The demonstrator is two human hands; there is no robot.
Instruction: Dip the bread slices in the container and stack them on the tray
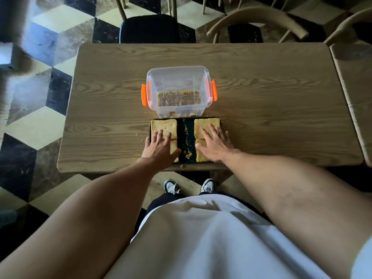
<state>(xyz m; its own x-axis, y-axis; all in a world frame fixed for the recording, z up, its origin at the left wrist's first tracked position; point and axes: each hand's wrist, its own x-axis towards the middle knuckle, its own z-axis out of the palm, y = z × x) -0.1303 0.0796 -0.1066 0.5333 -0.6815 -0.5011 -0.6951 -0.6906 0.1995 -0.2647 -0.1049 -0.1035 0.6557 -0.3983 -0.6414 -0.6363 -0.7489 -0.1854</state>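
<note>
A dark tray (pixel 186 135) lies at the table's near edge with bread slices in two columns. The far left slice (pixel 163 126) and far right slice (pixel 205 124) show fully; the near ones are mostly covered. My left hand (pixel 160 149) rests flat, fingers spread, on the left column. My right hand (pixel 214 146) lies flat, fingers spread, on the right column. Neither hand grips anything. Just beyond the tray stands a clear plastic container (pixel 178 77) with orange latches and a thin layer of brownish crumbs on its bottom.
The wooden table (pixel 261 97) carries scattered crumbs around the tray. A second table edge (pixel 352 87) is at the right. Chairs (pixel 149 27) stand beyond the far edge, over a chequered floor. My shoes show under the near edge.
</note>
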